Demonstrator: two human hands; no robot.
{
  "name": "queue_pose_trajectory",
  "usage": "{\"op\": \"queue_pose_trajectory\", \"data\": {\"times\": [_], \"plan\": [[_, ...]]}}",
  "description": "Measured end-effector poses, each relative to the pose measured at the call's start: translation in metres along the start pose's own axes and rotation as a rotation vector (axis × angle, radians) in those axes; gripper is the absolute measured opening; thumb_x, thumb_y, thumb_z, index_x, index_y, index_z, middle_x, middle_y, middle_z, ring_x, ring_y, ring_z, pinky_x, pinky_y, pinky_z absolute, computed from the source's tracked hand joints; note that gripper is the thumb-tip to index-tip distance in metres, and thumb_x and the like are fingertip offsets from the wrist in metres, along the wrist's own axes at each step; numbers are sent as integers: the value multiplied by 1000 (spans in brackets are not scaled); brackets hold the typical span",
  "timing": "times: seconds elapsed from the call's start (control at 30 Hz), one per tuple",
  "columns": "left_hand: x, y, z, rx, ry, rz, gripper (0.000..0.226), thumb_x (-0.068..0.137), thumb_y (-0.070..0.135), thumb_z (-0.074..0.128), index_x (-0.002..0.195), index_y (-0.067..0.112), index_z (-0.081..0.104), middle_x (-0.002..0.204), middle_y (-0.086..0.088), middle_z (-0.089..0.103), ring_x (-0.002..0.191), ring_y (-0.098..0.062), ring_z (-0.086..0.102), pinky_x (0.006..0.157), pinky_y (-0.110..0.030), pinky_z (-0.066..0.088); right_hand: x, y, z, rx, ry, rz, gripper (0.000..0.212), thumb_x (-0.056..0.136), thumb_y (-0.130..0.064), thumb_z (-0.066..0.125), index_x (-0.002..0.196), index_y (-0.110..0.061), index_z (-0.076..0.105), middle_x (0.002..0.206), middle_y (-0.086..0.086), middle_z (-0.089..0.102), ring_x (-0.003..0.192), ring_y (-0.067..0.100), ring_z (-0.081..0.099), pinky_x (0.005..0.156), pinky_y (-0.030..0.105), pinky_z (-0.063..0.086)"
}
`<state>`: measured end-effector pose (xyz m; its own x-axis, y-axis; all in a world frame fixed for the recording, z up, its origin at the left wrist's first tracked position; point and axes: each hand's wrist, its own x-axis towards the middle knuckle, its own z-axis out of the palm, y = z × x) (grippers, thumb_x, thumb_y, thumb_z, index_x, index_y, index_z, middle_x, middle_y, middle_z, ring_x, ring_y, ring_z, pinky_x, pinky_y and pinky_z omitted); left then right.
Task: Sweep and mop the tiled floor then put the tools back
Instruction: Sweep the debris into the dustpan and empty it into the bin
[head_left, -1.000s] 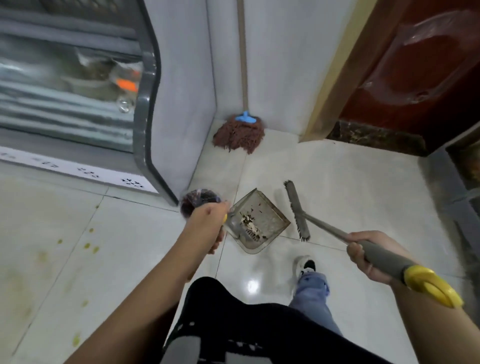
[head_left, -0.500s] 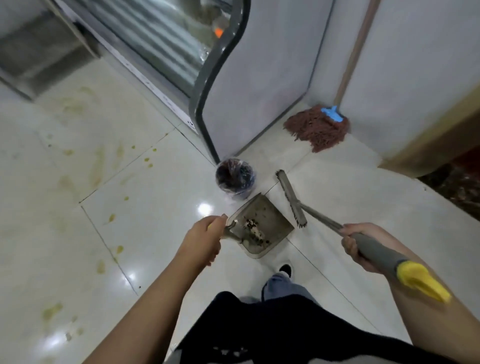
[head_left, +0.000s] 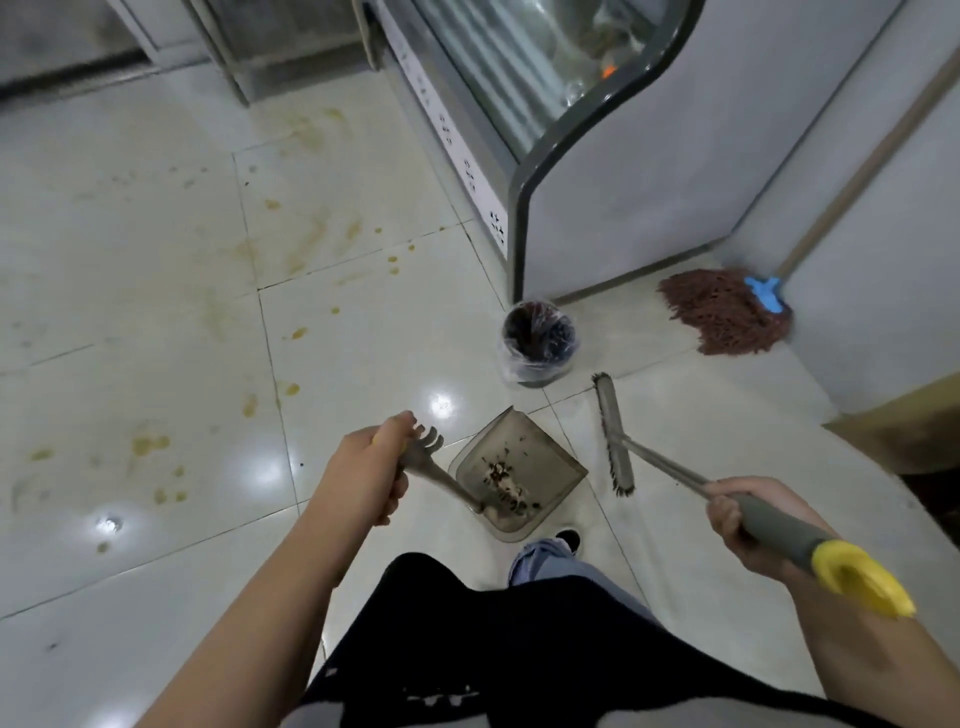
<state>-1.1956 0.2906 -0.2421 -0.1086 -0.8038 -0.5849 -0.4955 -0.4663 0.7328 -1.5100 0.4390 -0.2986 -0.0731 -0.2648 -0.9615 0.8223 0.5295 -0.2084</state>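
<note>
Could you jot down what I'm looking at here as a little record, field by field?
left hand: grips the dustpan handle
dustpan: holds swept-up dirt
right hand: grips the broom handle
broom: head down, right of the dustpan
bin: lined with a bag, beyond the dustpan
mop: leaning in the corner, untouched
floor: pale tiles with yellowish stains at left
</note>
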Motion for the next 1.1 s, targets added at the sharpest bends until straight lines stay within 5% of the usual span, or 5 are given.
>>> {"op": "queue_pose_trajectory", "data": {"times": [0.27, 0.4, 0.83, 1.0, 1.1], "plan": [[-44, -59, -11, 114, 97, 167, 42, 82, 55, 36, 76, 22, 61, 46, 5, 48, 44, -16, 46, 50, -26, 37, -23, 39, 3, -56, -78, 5, 25, 94, -11, 43, 68, -11, 43, 36, 0, 43, 23, 6, 43, 26, 11, 38], [-64, -125, 26, 499, 88, 215, 30, 93, 46, 40, 110, 34, 61, 85, 0, 67, 87, -24, 61, 65, -28, 39, -37, 41, -4, -136, -86, -16, 26, 95, -9, 41, 69, -10, 43, 36, 0, 42, 23, 7, 42, 26, 11, 37], [-103, -150, 114, 517, -2, 193, 40, 92, 46, 45, 127, 28, 54, 114, 3, 67, 107, -24, 59, 76, -26, 40, -27, 44, -66, -382, -61, 27, 24, 95, -5, 38, 74, -15, 39, 36, 1, 41, 24, 6, 41, 25, 9, 34], [-121, -165, 137, 218, -83, 103, 26, 96, 48, 37, 104, 34, 57, 79, 2, 62, 68, -18, 61, 58, -26, 48, -18, 62, -116, -379, -35, 104, 21, 97, -6, 38, 77, -14, 42, 35, 1, 41, 24, 6, 41, 25, 9, 34], [-127, -174, 149, -101, -35, -208, 36, 95, 57, 26, 101, 28, 45, 64, -6, 55, 45, -19, 53, 41, -24, 46, -15, 71, -136, -393, -20, 175, 23, 96, -7, 39, 74, -12, 43, 35, 1, 42, 23, 6, 42, 25, 10, 34]]}}
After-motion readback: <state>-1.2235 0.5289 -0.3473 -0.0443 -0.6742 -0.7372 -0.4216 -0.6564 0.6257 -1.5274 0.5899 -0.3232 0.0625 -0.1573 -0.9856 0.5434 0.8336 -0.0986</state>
